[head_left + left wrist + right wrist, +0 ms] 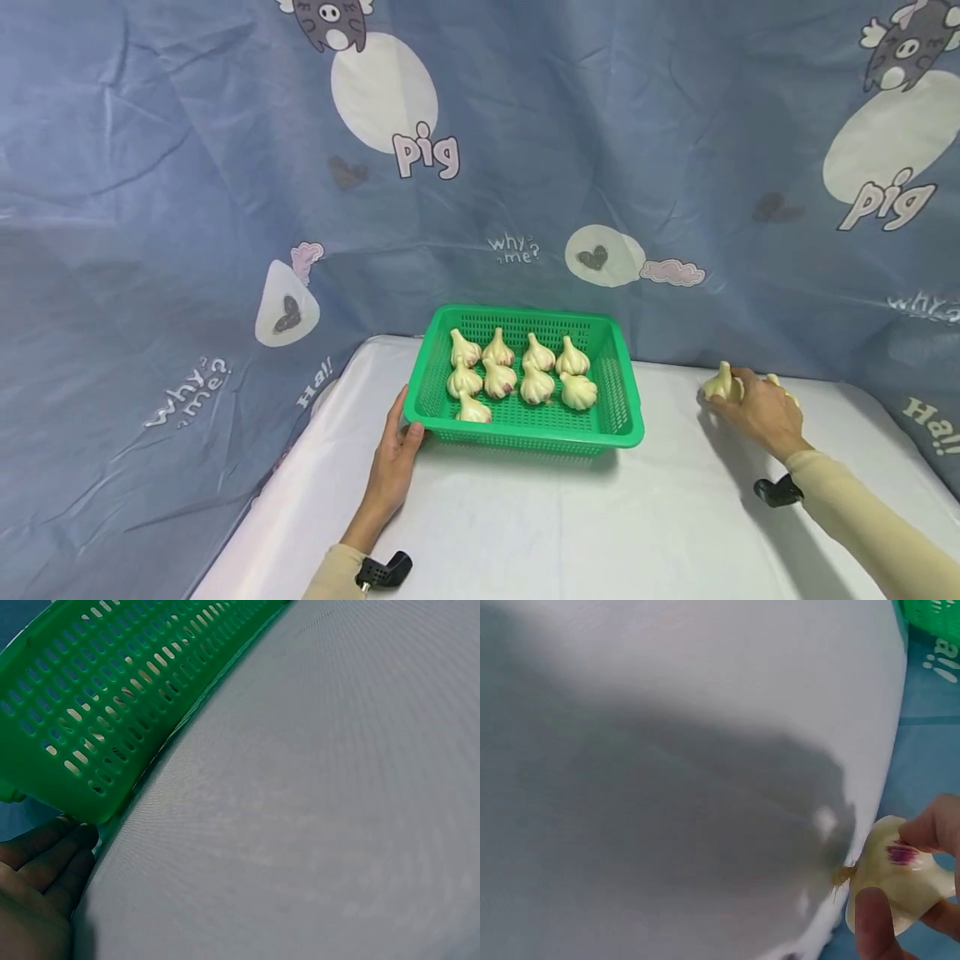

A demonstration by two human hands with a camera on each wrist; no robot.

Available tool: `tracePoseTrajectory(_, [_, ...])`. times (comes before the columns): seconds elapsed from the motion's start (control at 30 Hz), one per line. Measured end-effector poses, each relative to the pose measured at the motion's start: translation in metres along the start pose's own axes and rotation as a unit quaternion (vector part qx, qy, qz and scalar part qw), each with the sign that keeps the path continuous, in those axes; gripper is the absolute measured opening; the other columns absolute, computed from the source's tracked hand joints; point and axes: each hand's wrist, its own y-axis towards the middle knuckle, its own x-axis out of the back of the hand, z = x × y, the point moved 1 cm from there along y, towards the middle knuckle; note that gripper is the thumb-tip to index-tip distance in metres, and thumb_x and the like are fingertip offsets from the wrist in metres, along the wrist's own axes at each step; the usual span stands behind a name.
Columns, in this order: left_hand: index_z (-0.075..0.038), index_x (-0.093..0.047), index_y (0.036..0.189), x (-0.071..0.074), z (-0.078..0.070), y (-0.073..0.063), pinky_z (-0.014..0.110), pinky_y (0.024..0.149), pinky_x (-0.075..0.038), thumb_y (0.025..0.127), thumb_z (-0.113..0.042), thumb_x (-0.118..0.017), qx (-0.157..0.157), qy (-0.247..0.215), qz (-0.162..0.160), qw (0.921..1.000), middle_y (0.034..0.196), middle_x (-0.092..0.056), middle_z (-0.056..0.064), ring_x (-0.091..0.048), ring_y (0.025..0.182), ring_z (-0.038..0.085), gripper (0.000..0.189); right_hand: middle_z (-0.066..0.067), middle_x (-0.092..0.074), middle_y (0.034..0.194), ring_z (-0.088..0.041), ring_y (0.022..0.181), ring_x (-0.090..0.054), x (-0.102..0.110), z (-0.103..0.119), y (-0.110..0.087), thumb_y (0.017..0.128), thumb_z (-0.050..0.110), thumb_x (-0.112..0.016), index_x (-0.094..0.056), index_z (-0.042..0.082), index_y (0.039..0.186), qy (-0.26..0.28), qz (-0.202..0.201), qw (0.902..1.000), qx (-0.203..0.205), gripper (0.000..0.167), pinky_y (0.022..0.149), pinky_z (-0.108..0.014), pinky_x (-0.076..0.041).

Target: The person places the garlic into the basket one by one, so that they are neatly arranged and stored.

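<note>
At the front left corner of a green plastic basket (517,429) is my left hand (393,467), its thumb by the front wall and its fingers along the left side. Those fingers (52,862) look nearly straight in the left wrist view, tips at the basket's lower corner. Several garlic bulbs (537,385) sit in rows inside the basket. Off to the right, my right hand (765,417) pinches a garlic bulb (900,877) between thumb and fingers, close over the table. Another garlic bulb (783,388) lies just beyond this hand, partly hidden by it.
A white cloth (555,525) covers the table. Blue printed sheeting (525,192) hangs behind the table and along its left side. The basket stands near the table's back edge, and a stretch of white cloth separates it from the right hand.
</note>
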Motion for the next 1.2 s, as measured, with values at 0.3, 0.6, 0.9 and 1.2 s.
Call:
tracePoseTrajectory(0.3, [-0.036,-0.019,0.171,0.001,0.000,0.000,0.067,0.124,-0.030,0.115,-0.027,-0.047,0.000,0.008,0.002,1.0000,0.176,-0.026,0.008,-0.046,0.150,0.040,0.062,-0.041,-0.063,0.121,-0.050,0.094,-0.066,0.023,0.019,0.003,0.102,0.039,-0.067,-0.042,-0.006,0.153,0.013,0.022,0.9990,0.036,0.072,0.060,-0.044,-0.047])
tracePoseTrajectory(0.6, [-0.037,-0.019,0.170,0.001,-0.001,0.001,0.067,0.124,-0.031,0.115,-0.027,-0.047,-0.001,0.012,-0.001,0.9999,0.176,-0.027,0.009,-0.045,0.151,0.040,0.062,-0.023,-0.074,0.095,-0.024,0.071,-0.074,0.044,0.051,0.002,0.108,0.034,-0.060,-0.034,-0.010,0.157,0.049,0.053,0.9941,0.081,0.070,0.058,-0.036,-0.048])
tracePoseTrajectory(0.9, [-0.035,-0.019,0.171,0.001,0.001,0.001,0.065,0.123,-0.035,0.116,-0.027,-0.046,-0.006,0.002,0.003,1.0000,0.175,-0.028,0.009,-0.048,0.149,0.040,0.062,-0.028,-0.066,0.105,-0.035,0.088,-0.065,0.064,0.093,-0.003,0.105,0.031,-0.063,-0.040,-0.010,0.154,0.037,0.034,0.9910,0.124,0.067,0.064,-0.043,-0.050])
tracePoseTrajectory(1.2, [-0.037,-0.020,0.171,0.000,-0.001,0.000,0.067,0.124,-0.031,0.116,-0.028,-0.047,0.001,-0.003,0.004,1.0000,0.176,-0.027,0.008,-0.045,0.151,0.041,0.062,-0.026,-0.069,0.122,-0.025,0.085,-0.071,0.062,0.134,-0.015,0.107,0.025,-0.065,-0.042,-0.007,0.154,0.102,0.058,0.9796,0.163,0.061,0.060,-0.032,-0.052])
